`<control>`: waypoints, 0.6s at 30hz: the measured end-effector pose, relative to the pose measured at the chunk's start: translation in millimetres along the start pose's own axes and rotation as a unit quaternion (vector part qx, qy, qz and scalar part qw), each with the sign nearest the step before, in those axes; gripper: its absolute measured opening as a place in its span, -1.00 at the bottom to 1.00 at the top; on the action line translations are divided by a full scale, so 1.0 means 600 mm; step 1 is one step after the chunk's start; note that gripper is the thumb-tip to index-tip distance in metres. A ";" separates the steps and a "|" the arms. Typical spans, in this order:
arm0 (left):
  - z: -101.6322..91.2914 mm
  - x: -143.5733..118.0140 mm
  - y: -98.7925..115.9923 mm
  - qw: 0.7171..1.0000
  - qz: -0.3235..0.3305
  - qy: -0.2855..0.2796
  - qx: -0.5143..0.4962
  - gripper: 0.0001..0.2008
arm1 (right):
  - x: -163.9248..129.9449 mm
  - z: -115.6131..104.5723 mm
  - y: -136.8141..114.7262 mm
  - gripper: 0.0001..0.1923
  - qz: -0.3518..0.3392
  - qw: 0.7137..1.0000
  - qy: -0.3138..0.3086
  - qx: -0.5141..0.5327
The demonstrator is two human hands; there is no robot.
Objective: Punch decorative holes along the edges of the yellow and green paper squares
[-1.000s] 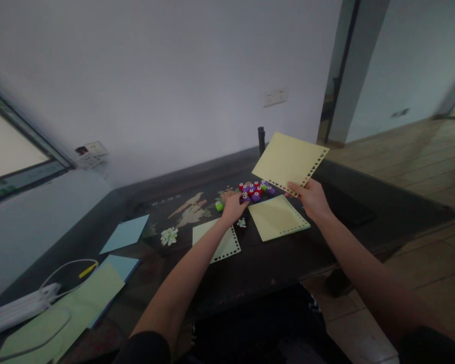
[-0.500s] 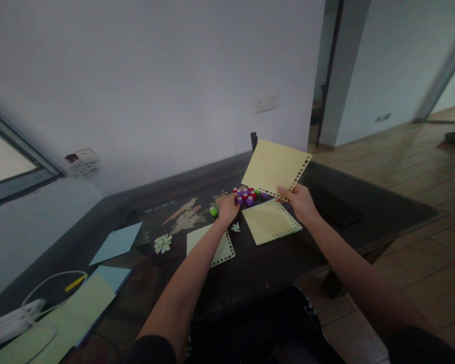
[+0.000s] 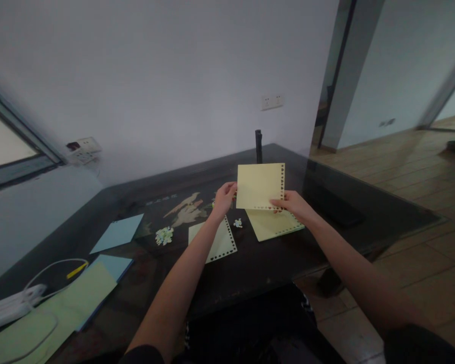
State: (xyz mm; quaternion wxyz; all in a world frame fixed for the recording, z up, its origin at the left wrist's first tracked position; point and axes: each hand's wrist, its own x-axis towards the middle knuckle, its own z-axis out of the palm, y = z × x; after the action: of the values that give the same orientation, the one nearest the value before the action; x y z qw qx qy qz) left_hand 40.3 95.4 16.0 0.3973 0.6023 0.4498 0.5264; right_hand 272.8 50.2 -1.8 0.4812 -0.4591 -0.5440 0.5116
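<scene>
A pale yellow sheet of paper (image 3: pixel 258 184) is held up above the table, with small dark punched shapes along its right and bottom edges. My right hand (image 3: pixel 294 205) pinches its lower right corner, thumb in front. At the sheet's left edge, the closed fingers of my left hand (image 3: pixel 223 199) grip the side. Below lies a stack of similar yellow sheets (image 3: pixel 269 226). A pale punched sheet (image 3: pixel 220 245) rests partly under my left forearm. Beside it is a small group of paper cutouts (image 3: pixel 237 223). The red and green toys behind are mostly hidden.
A larger pile of cutouts (image 3: pixel 164 235) lies left of centre, near a blue sheet (image 3: pixel 118 233). Further left are yellow-green paper (image 3: pixel 76 303), a yellow pen-like item (image 3: pixel 77 270) and a white power strip (image 3: pixel 13 306) with its cable. A black upright object (image 3: pixel 258 146) stands behind.
My left hand has risen from beside the toys to the sheet's left edge and closed on it. My right hand has brought the sheet lower, left and more level, covering most of the toys.
</scene>
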 end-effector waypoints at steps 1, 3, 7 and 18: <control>0.001 -0.002 0.001 1.000 0.004 0.004 0.008 -0.76 | 0.000 -0.001 0.001 -0.64 0.002 1.000 -0.007 -0.006; 0.003 -0.004 0.001 1.000 0.013 0.013 0.019 -0.77 | 0.001 -0.002 0.004 -0.64 0.008 1.000 -0.017 -0.010; 0.002 -0.003 -0.001 0.999 0.028 0.025 0.028 -0.78 | 0.002 -0.003 0.009 -0.65 0.022 0.999 -0.032 -0.005; -0.004 -0.020 0.010 0.995 -0.040 -0.066 0.066 -0.78 | 0.016 -0.024 0.010 -0.73 -0.062 0.991 0.110 -0.053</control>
State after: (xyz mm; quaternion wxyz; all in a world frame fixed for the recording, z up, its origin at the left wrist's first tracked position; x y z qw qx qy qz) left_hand 38.3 82.2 18.8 0.4061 0.6422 0.4805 0.4380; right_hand 286.3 61.9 -6.9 0.5436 -0.5029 -0.5417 0.3976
